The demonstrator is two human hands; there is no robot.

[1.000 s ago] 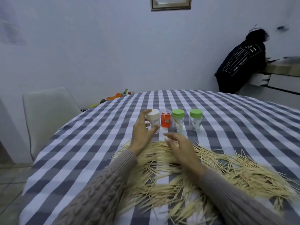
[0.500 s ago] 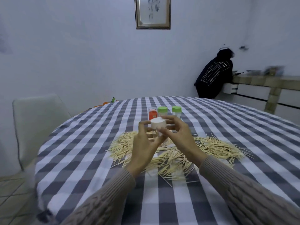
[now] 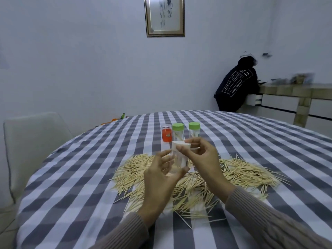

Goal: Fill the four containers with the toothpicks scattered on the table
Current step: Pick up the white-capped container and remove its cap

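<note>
The left hand (image 3: 158, 178) holds a small clear plastic container (image 3: 177, 161) above the surface, its fingers (image 3: 162, 155) curled round the lower body. The right hand (image 3: 203, 159) pinches the container's white round lid (image 3: 180, 145) between thumb and fingertips at the top; whether the lid is seated or lifted off cannot be told through the blur.

Under and beyond both hands lies a wide heap of pale wooden toothpicks (image 3: 233, 174), spread across the round surface covered in a grey-and-white checked cloth (image 3: 89, 177). A few stray toothpicks lie nearer the viewer than the heap.

Behind the held container three more stand upright in a row: a clear container with an orange-red inside (image 3: 166, 134) on the left, and two clear containers with green lids, the left one (image 3: 177, 132) just beside the orange one and the right one (image 3: 194, 129) a little apart. The hands and the held container partly hide their bases.

A pale chair (image 3: 32, 141) stands at the surface's left edge. A framed picture (image 3: 164, 16) hangs on the wall, and a dark printed jacket (image 3: 237, 87) hangs beside a counter with white drawers (image 3: 296, 101) at the far right.
</note>
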